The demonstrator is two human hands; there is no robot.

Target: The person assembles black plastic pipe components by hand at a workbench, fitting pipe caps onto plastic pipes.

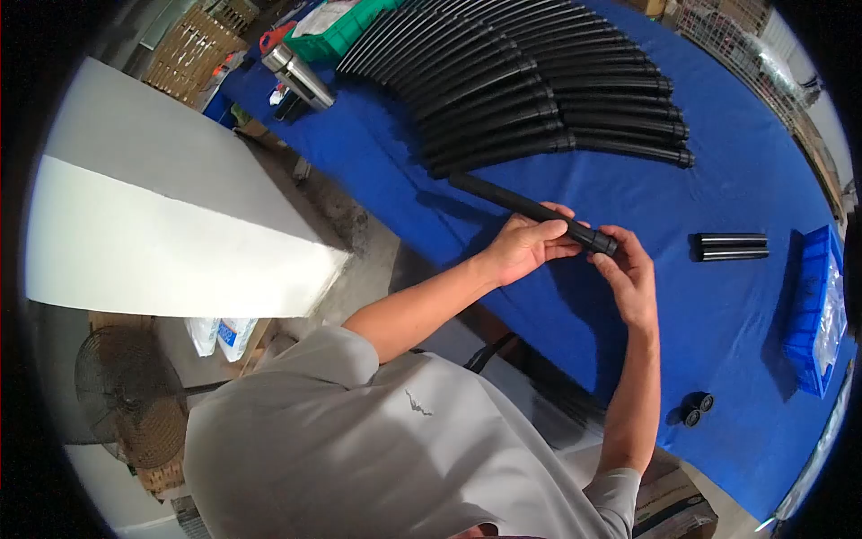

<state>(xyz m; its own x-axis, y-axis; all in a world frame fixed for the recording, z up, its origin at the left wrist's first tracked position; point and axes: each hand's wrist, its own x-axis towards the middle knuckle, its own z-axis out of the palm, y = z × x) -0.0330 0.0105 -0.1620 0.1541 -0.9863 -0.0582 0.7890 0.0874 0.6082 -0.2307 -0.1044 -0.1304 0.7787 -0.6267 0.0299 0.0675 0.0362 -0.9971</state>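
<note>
left fingers [543, 241] wrapped round black tube [521, 203]; right fingers [618, 253] pinching its collared end, above blue-covered counter [709, 198].

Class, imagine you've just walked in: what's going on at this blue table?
A person holds a black tube over the blue table. The left hand grips the collared end; the right hand supports the tube beside it. Similar tubes lie fanned out beyond, with two short black pieces off to the side.
</note>
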